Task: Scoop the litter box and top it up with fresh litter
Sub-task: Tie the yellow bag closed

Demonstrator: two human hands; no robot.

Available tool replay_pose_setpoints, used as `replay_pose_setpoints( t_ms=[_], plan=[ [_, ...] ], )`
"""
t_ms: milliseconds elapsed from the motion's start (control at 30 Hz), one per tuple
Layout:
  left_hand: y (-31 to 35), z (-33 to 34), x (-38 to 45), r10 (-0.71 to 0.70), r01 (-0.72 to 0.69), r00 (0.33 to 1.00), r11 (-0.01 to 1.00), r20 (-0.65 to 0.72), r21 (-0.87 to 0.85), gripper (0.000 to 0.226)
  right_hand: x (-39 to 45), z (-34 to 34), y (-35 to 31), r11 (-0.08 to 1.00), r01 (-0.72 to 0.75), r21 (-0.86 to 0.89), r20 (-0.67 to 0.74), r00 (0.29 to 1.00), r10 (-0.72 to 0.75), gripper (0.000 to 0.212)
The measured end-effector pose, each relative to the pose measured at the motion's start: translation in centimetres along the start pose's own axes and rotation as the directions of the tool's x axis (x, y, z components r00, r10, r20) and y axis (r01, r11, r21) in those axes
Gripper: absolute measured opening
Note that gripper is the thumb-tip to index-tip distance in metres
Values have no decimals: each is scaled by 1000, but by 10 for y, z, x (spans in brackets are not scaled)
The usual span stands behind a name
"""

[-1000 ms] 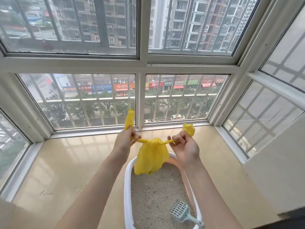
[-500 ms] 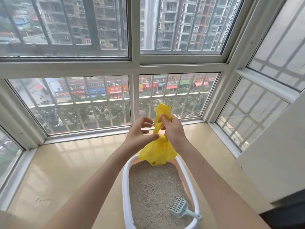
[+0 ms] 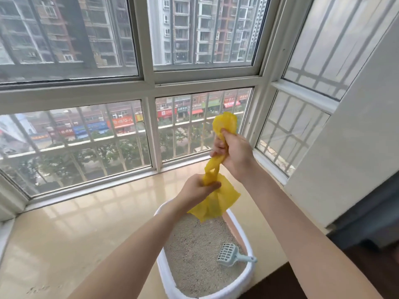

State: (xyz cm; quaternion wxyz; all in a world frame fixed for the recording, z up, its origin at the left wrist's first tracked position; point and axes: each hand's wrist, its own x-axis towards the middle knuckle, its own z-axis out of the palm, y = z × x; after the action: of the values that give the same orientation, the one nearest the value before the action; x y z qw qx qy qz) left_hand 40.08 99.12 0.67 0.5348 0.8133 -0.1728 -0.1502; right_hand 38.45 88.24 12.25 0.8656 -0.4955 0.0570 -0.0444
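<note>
Both hands, now apart, grip the yellow bag (image 3: 216, 199): right hand (image 3: 234, 153) higher, left hand (image 3: 197, 189) lower.

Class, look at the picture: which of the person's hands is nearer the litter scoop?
Left. The left hand grips the yellow bag low, above the scoop; the right hand grips higher.

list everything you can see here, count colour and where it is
bag: 1, yellow, held in the air above the far end of the litter box
litter box: 1, white rim, on the beige ledge by the window
litter: pale grey-beige, fills the box
scoop: 1, light blue, lying on the litter at the box's right side
ledge: 1, glossy beige, below the windows
windows: white frames, bars outside, street and towers beyond
left hand: 1, grips the bag's neck
right hand: 1, fingers curled round the bag's upper end
</note>
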Motion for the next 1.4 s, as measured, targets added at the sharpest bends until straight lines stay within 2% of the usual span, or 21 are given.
replay_pose_setpoints(
  t_ms=[133,233,300,367,467,533,600,667,833,1000,1100,1233,1400],
  plan=[
    [6,5,-10,58,-61,996,998,64,34,17,-17,-4,-7,999,29,-17,-20,999,-30,30],
    [15,10,-13,86,-90,991,995,103,41,17,-31,-18,-15,994,105,-37,-29,994,-106,28],
    [24,13,-17,81,-72,987,995,139,-69,15,-43,-37,-19,970,156,-188,-30,986,-164,22],
    [33,19,-22,69,-32,981,979,180,-200,9,-56,-65,-18,895,168,-414,-1,983,-185,14],
    [50,34,-22,107,-20,958,950,265,-311,6,-80,-106,-4,713,144,-686,48,987,-153,42],
    [62,50,-20,157,-51,928,951,337,-304,12,-97,-126,4,646,130,-752,11,983,-185,40],
    [73,71,-16,182,-71,895,959,406,-274,15,-113,-141,4,648,134,-750,-62,961,-271,22],
    [84,95,-12,203,-90,863,963,462,-254,15,-126,-157,-1,644,140,-752,-143,919,-367,13],
    [109,164,-3,215,-85,806,964,552,-253,8,-152,-213,-19,631,82,-772,-353,770,-531,14],
    [130,241,11,297,-172,789,947,538,-270,15,-180,-282,-45,698,101,-709,-472,667,-576,16],
    [146,291,23,316,-177,790,938,525,-299,14,-193,-327,-64,730,112,-674,-532,611,-586,14],
    [170,357,41,321,-205,773,943,547,-263,14,-207,-383,-92,770,114,-628,-588,577,-566,9],
    [200,430,52,319,-226,745,947,585,-228,17,-227,-446,-123,769,115,-628,-619,526,-584,10]
  ],
)
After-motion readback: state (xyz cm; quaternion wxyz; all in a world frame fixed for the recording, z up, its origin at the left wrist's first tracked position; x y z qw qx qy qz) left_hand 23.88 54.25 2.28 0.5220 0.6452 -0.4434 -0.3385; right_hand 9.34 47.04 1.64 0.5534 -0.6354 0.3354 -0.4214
